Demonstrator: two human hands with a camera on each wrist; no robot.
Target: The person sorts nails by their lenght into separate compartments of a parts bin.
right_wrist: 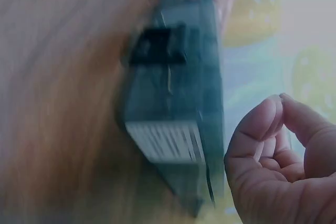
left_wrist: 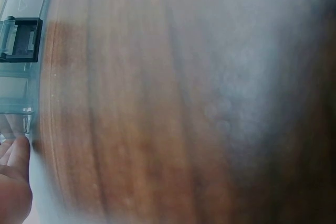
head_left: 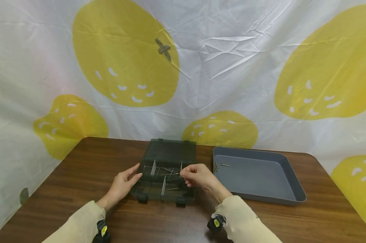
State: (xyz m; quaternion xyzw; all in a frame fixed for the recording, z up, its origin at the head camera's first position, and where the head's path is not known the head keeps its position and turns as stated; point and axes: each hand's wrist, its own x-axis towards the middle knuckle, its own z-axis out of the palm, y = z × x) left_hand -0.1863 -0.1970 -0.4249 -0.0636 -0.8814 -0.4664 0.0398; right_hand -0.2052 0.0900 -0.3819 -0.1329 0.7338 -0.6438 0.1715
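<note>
Pale cloth [head_left: 219, 84] printed with big yellow fruit hangs behind the brown wooden tabletop [head_left: 88, 175], where a dark see-through box [head_left: 149, 189] lies with its lid [head_left: 172, 151] laid back and a grey tray [head_left: 256, 175] sits to its right. My left hand [head_left: 122, 182] rests against the box's left side, fingers and thumb apart, steadying it, I'd say. Over the back compartments my right hand [head_left: 198, 177] has finger and thumb pinched together, seemingly on the end of a thin nail [head_left: 172, 174]; from the right wrist the tips meet, but I can't make it out. Several loose nails [head_left: 170, 169] cross one another there, a single nail [head_left: 172, 189] lies in front, and a few more nails [head_left: 215, 167] lie in the tray's left end. I judge the step to be sorting nails between tray and box; whether this one is being set down or picked out, I cannot tell. Either way, it calls for a light pinch, clear of the dividers [head_left: 163, 186], so the crossed ones don't scatter.
</note>
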